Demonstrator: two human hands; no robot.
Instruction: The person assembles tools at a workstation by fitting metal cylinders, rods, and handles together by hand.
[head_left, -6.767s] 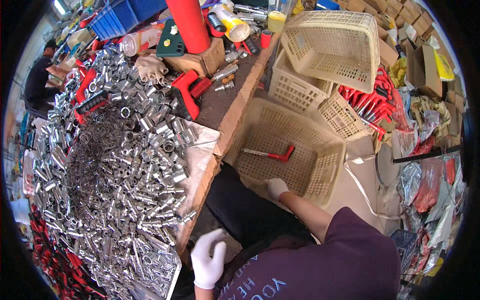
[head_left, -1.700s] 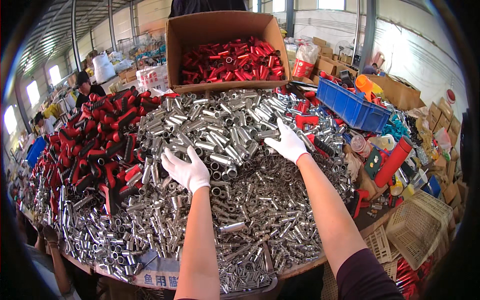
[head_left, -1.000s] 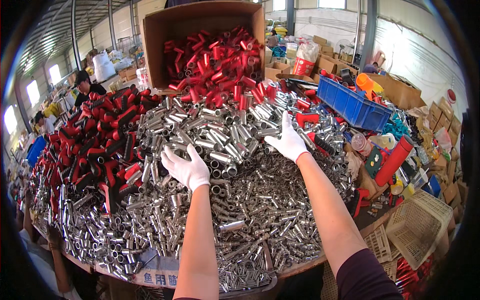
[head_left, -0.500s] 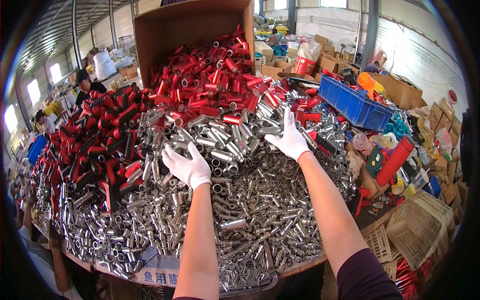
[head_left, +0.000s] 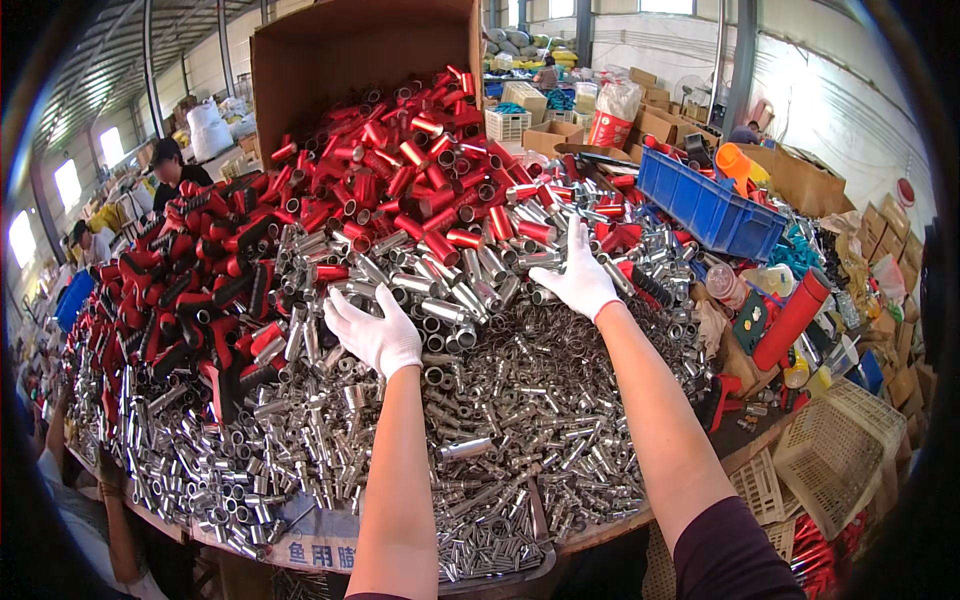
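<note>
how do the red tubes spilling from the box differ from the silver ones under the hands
The red tubes are glossy red and tumble down from the tipped cardboard box; the silver tubes are bare metal and lie heaped on the table. The left hand and right hand rest on the silver ones, not the red. Both kinds are short hollow cylinders.

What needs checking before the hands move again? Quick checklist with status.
1. Left hand gloved, resting flat on silver tubes: ok.
2. Right hand gloved, fingers spread at the edge of the red tubes: ok.
3. Cardboard box tipped, red tubes spilling toward both hands: not ok.
4. Either hand gripping a part: cannot tell.
5. Blue crate apart from the right hand: ok.
</note>
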